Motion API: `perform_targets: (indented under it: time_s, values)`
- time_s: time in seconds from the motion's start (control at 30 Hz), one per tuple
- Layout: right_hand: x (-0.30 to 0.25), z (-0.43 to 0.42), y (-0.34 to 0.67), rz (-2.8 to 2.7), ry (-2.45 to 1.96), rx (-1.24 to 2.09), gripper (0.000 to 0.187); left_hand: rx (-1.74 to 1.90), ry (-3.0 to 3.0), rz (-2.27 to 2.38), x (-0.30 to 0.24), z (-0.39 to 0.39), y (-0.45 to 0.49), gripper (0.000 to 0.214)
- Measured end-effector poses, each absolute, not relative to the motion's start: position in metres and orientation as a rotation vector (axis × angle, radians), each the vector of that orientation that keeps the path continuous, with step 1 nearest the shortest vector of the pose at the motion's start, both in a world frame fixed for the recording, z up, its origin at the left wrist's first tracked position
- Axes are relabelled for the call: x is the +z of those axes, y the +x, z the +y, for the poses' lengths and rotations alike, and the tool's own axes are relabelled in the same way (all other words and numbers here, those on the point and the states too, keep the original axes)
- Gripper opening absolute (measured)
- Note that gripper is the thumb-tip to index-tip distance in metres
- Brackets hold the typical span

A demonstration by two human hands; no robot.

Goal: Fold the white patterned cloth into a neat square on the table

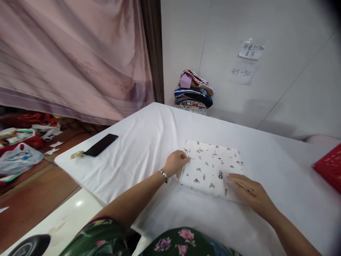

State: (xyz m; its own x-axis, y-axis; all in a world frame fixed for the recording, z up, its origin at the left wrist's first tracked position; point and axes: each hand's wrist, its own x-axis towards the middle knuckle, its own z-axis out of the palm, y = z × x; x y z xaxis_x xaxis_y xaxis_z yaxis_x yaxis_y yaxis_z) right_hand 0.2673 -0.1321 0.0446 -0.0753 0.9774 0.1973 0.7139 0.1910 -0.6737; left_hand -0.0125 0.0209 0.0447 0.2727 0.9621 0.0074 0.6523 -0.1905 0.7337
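Observation:
A white cloth (210, 164) printed with small plant-like motifs lies folded into a rough rectangle on the white-covered table (138, 153). At its left edge, my left hand (176, 163) has the thumb and fingers pinched together on the fabric. A bracelet circles that wrist. My right hand (247, 192) rests over the cloth's lower right part, fingers stretched out and somewhat blurred, with a ring on one finger. It covers that corner of the cloth.
A dark phone (101, 145) with a pale tassel lies at the table's left. Folded fabrics (194, 90) are stacked by the wall. A red basket (329, 167) stands at the right edge. Bags (21, 158) sit on the floor at left, below a pink curtain (80, 57).

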Motion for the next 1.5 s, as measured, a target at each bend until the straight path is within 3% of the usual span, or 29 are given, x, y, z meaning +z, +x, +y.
perform_targets:
  time_s: [0.3, 0.67, 1.13, 1.5]
  values:
    - [0.05, -0.076, 0.22, -1.986, -1.5, 0.698, 0.027, 0.525, 1.982, 1.541, 0.035, 0.021, -0.002, 0.02]
    - [0.057, 0.049, 0.157, -2.33, -1.613, 0.45, 0.03, 0.677, 1.887, 1.481, 0.025, 0.015, -0.008, 0.017]
    - [0.052, 0.065, 0.15, -2.511, -1.566, 0.23, 0.016, 0.667, 1.997, 1.472, 0.024, 0.016, -0.013, 0.012]
    - [0.049, 0.073, 0.157, -2.57, -1.501, 0.41, 0.035, 0.621, 1.91, 1.501, 0.022, 0.017, -0.015, 0.024]
